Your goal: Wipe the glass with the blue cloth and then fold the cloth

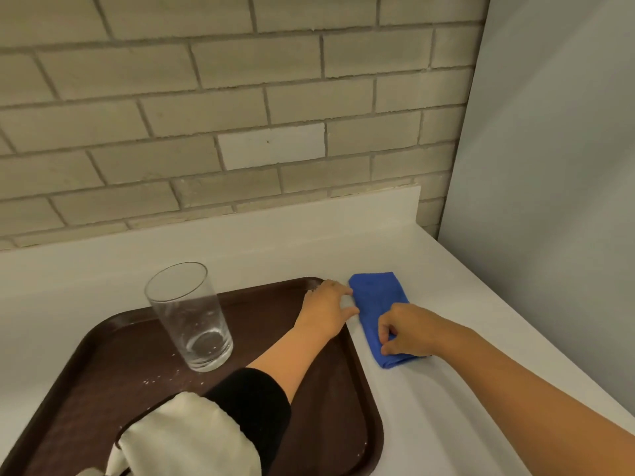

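Here both hands (pixel 364 321) press the folded blue cloth (pixel 378 297) beside the tray (pixel 343 389).

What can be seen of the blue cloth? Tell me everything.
The blue cloth is a bright blue, soft, towel-like fabric, folded into a narrow oblong. It lies flat on the white counter, just right of the brown tray, angled with its near end further right. The left hand touches its left edge with the fingertips; the right hand pinches and presses its near part.
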